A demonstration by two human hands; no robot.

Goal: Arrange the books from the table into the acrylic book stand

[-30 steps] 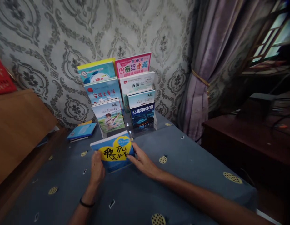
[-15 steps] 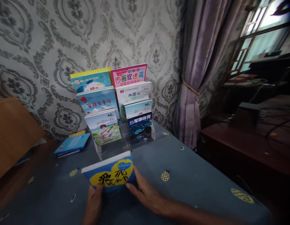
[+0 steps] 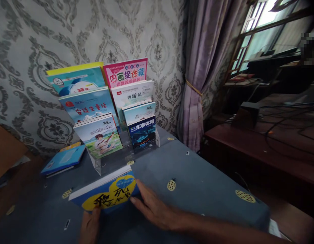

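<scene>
A blue book with a yellow patch on its cover is held upright and slightly tilted just above the table. My left hand grips its lower left part, thumb on the cover. At its right edge, my right hand is closed on it, thumb in front and fingers partly hidden behind. Beyond the book stands a clear tiered display rack. In its left column are a boy-with-guitar book and blue books behind. Its right column holds a dark military magazine, a white book and a pink book.
Several books lie in a small pile left of the rack. A brown cardboard box is at the far left. The blue tablecloth has pineapple prints. Patterned wall, a tied purple curtain and a dark red cabinet surround it.
The camera view has shifted, so the rack and the pile appear further left and the rack larger. Both hands still hold the blue book, which now tilts a little more.
</scene>
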